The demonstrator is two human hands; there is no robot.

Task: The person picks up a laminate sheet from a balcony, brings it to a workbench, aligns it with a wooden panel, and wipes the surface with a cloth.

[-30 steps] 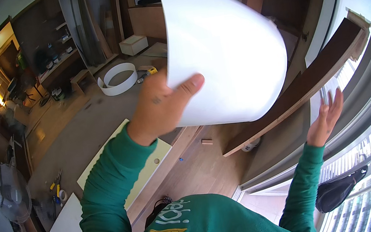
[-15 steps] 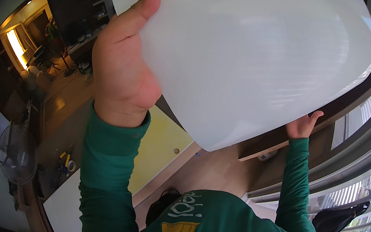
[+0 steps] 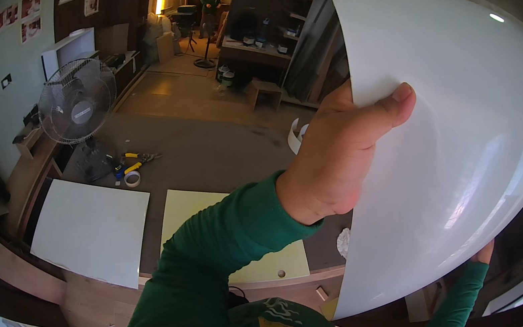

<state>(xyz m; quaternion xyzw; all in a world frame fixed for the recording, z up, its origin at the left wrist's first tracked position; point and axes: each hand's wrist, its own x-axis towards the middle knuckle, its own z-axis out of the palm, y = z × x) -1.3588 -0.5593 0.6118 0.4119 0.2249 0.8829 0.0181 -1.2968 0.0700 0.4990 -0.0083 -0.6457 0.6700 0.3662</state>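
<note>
1 curved white sheet [image 3: 465,126] — left fingers [image 3: 394,108] clamp edge; right hand [image 3: 484,253] partly hidden — grip unclear.

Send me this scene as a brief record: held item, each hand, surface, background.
Held item: large, bowed, glossy white sheet
Left hand: grips the sheet's left edge, thumb on its near face
Right hand: at the sheet's lower edge, mostly hidden; grip unclear
Surface: dark brown, bearing a yellow-handled metal hand tool and round pale tape roll
Background: round wire-caged fan
</note>
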